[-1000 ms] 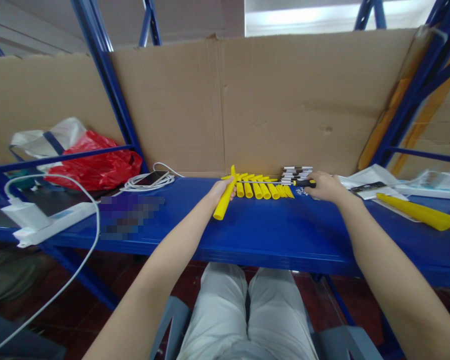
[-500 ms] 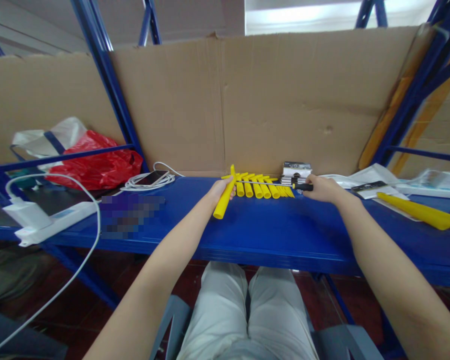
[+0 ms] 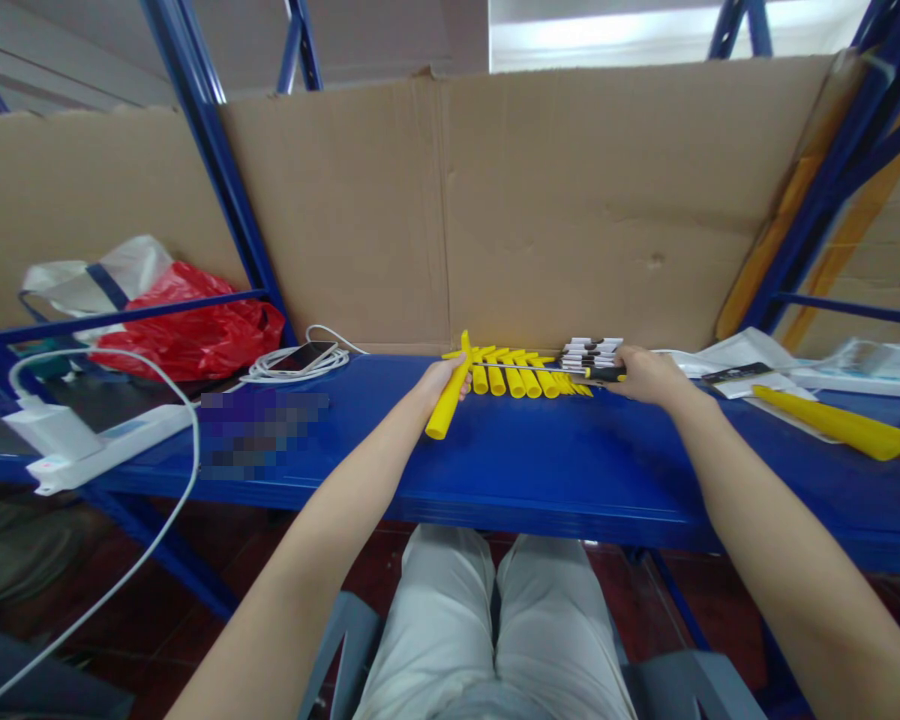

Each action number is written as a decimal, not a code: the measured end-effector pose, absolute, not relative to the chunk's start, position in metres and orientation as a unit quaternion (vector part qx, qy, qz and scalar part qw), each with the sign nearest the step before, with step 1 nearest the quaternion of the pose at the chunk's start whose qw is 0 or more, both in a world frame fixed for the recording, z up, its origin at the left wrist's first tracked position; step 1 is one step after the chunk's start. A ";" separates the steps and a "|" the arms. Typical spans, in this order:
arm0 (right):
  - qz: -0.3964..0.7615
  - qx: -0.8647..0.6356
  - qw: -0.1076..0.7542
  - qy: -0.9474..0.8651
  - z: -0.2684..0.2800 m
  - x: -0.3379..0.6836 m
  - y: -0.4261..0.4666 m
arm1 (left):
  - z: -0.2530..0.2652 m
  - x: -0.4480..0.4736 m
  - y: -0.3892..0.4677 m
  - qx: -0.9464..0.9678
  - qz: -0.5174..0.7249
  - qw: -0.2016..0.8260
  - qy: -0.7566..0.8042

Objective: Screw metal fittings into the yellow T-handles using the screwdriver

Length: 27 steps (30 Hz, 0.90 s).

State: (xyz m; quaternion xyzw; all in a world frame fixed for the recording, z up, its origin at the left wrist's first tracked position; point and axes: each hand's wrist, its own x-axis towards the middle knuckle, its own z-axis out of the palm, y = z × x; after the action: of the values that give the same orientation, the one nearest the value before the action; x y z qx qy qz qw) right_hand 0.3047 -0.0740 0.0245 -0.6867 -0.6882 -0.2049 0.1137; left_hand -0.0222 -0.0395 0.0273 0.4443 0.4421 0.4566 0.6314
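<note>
A yellow tapered tube [image 3: 445, 405] is gripped in my left hand [image 3: 442, 378], with its round wide end toward me and its narrow end up near the cardboard. My right hand [image 3: 640, 372] is closed around the black-and-yellow handle of a screwdriver [image 3: 606, 374]. The long thin shaft points left to the upper part of the held tube; whether the tip touches it I cannot tell. Behind the shaft, several similar yellow tubes [image 3: 532, 384] lie in a row. A stack of small black-and-white packets [image 3: 589, 348] sits just left of my right hand.
Cardboard [image 3: 570, 200] walls off the back of the blue table [image 3: 525, 470]. Another yellow piece [image 3: 840, 420] lies at right near plastic packaging [image 3: 750, 350]. At left are a phone [image 3: 304, 356] with coiled white cable, a power strip [image 3: 112, 447] and a red bag [image 3: 202, 325].
Both hands stay almost in place, with the tube and screwdriver still held. The packet stack looks lower at its top, and the screwdriver handle has turned slightly.
</note>
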 end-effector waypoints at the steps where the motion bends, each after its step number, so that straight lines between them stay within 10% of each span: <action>1: -0.199 -0.697 0.115 -0.679 0.025 0.304 -0.074 | 0.027 -0.022 -0.040 0.443 0.457 0.633 0.441; 27: -0.206 -0.696 0.126 -0.676 0.025 0.301 -0.075 | 0.024 -0.024 -0.033 0.431 0.455 0.651 0.427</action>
State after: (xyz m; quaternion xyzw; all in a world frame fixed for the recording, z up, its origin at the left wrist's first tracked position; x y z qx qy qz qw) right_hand 0.3008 -0.0747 0.0248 -0.6960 -0.6763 -0.2057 0.1260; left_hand -0.0240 -0.0325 0.0240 0.4310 0.4275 0.4554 0.6512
